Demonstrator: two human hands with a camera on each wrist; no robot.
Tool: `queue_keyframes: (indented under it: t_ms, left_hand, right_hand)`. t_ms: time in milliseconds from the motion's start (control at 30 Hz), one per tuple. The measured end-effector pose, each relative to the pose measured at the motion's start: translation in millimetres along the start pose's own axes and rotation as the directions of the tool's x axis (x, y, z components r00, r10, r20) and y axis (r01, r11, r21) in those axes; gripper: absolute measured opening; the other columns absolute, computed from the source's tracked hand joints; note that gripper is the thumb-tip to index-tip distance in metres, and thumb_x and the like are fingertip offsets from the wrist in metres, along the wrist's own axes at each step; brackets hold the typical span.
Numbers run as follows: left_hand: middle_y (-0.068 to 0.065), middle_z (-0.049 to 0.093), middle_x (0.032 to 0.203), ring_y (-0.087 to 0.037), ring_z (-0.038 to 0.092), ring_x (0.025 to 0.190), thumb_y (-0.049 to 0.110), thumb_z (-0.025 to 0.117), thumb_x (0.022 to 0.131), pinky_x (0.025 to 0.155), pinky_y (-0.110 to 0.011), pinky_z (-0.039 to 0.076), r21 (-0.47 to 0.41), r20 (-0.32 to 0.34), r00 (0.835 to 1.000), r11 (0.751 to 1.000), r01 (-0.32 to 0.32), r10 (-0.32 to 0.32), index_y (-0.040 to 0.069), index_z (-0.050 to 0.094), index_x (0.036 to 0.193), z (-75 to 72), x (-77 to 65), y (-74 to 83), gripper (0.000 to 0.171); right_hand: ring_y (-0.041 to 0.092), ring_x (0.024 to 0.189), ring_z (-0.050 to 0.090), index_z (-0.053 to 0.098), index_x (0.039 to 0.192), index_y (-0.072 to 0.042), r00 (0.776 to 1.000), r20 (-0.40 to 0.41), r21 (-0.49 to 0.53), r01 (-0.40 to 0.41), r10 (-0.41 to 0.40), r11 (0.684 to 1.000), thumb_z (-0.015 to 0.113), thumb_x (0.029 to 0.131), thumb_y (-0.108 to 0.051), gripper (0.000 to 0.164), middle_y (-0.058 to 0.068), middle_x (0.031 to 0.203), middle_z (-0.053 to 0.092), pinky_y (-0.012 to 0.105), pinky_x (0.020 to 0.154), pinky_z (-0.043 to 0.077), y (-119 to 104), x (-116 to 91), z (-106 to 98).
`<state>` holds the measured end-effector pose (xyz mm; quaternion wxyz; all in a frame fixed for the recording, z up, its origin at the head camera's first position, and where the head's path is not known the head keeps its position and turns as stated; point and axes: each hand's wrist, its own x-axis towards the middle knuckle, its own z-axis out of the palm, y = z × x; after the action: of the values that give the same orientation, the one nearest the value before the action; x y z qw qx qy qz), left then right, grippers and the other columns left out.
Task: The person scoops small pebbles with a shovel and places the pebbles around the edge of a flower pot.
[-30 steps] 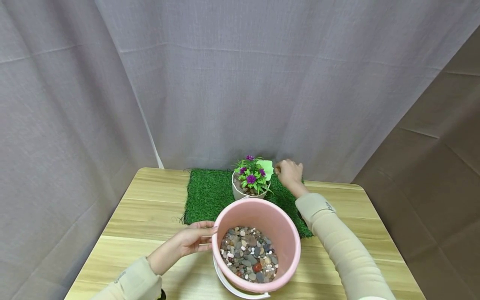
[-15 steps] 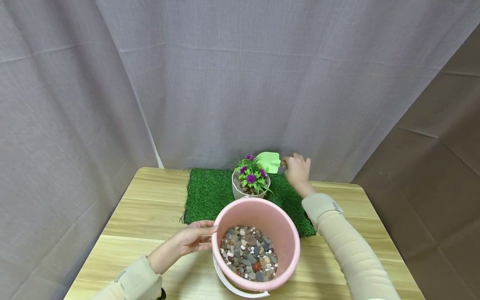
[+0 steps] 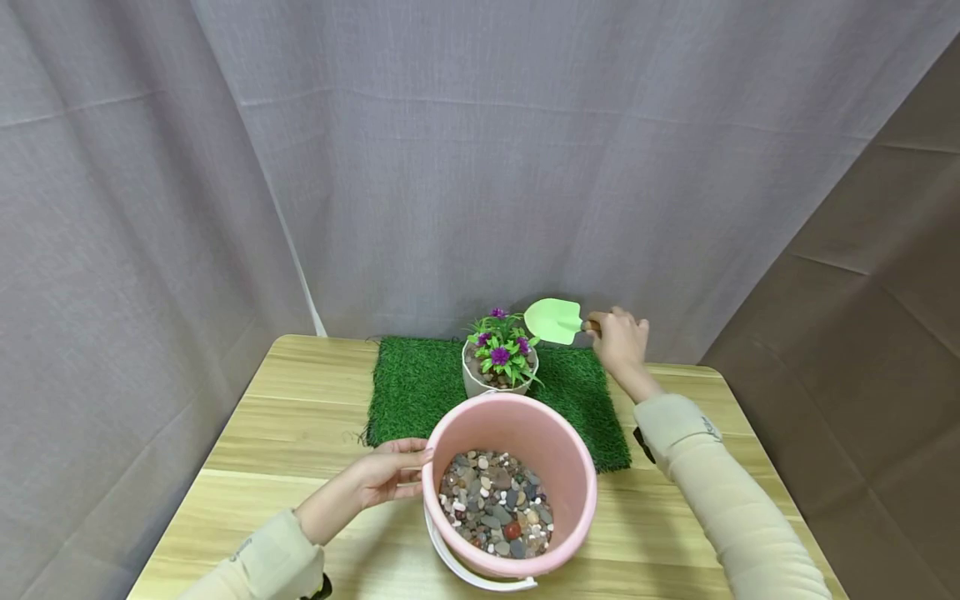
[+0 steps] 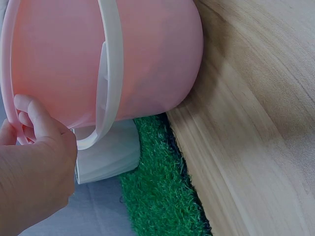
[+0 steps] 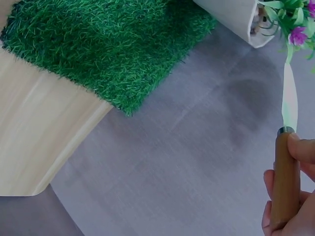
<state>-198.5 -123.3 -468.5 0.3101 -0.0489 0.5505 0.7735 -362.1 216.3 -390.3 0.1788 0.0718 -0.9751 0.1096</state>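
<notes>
The right hand grips the wooden handle of a light-green garden trowel, its blade aimed toward 9 o'clock. The blade sits at 2 o'clock from a plant with purple flowers in a white pot; whether the tip touches the leaves I cannot tell. The left hand pinches the rim of a pink bucket at 9 o'clock. Mixed pebbles cover the bucket's bottom, and its white carrying handle hangs toward 7 o'clock. The bucket stands on the wood-grain counter; the pot, at 12 o'clock from it, stands on artificial turf.
</notes>
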Motion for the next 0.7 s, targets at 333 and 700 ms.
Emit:
queue_keyframes:
  t_ms: [333, 700]
  left_hand:
    - [0.003, 0.066, 0.082, -0.005, 0.063, 0.076, 0.014, 0.061, 0.091, 0.074, -0.018, 0.059, 0.001, 0.014, 1.0, 1.0, 0.002, -0.002, 0.005, 0.054, 0.114, -2.5, 1.8, -2.0, 0.025]
    - [0.002, 0.066, 0.083, -0.006, 0.063, 0.075, 0.015, 0.064, 0.089, 0.075, -0.018, 0.06, 0.001, 0.001, 1.0, 1.0, 0.007, -0.007, 0.004, 0.053, 0.115, -4.4, 0.7, -1.9, 0.03]
  right_hand:
    - [0.039, 0.09, 0.06, 0.069, 0.108, -0.007, 0.997, -0.048, 0.074, 0.061, -0.058, 0.995, 0.067, 0.086, -0.015, 0.023, 0.021, 0.099, 0.065, 0.053, 0.075, 0.04, 5, -23, -25]
    - [0.027, 0.076, 0.059, 0.069, 0.107, -0.007, 0.973, -0.002, 0.08, 0.229, -0.229, 0.97, 0.068, 0.086, -0.018, 0.024, 0.015, 0.093, 0.067, 0.047, 0.07, 0.042, -14, -53, -42]
